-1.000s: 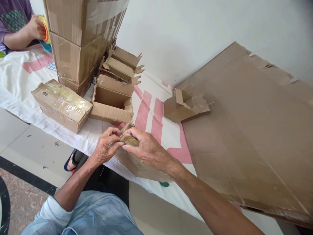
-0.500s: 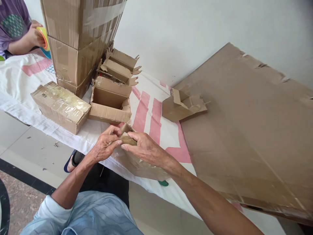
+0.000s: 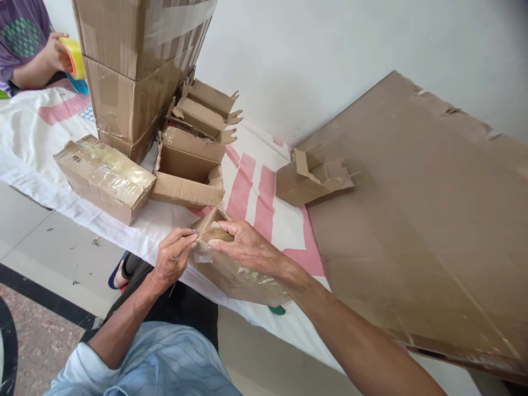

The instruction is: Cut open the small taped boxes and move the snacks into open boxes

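Note:
A cardboard box (image 3: pixel 239 281) with shiny clear tape on it lies tilted at the table's near edge, directly before me. My right hand (image 3: pixel 249 246) grips its upper end, thumb and fingers closed around a taped brownish flap (image 3: pixel 220 233). At the box's left corner, my left hand (image 3: pixel 175 254) is closed in a pinch. A speck of blue shows by its fingertips, but what they hold is too small to make out. Below them, a short piece of clear tape (image 3: pixel 203 257) sticks out over the box's side.
Left of my hands lie a taped box (image 3: pixel 105 184) and an open box (image 3: pixel 187 190), before a tall box stack (image 3: pixel 111 93). Another open box (image 3: pixel 303 184) stands by a large cardboard sheet (image 3: pixel 412 220) on the right. A co-worker's hand (image 3: pixel 58 54) holds a yellow tape roll (image 3: pixel 75 58).
My left hand has drawn a little left and down, showing more of the box's corner and the clear tape. My right hand keeps its grip. The co-worker's tape roll has turned slightly.

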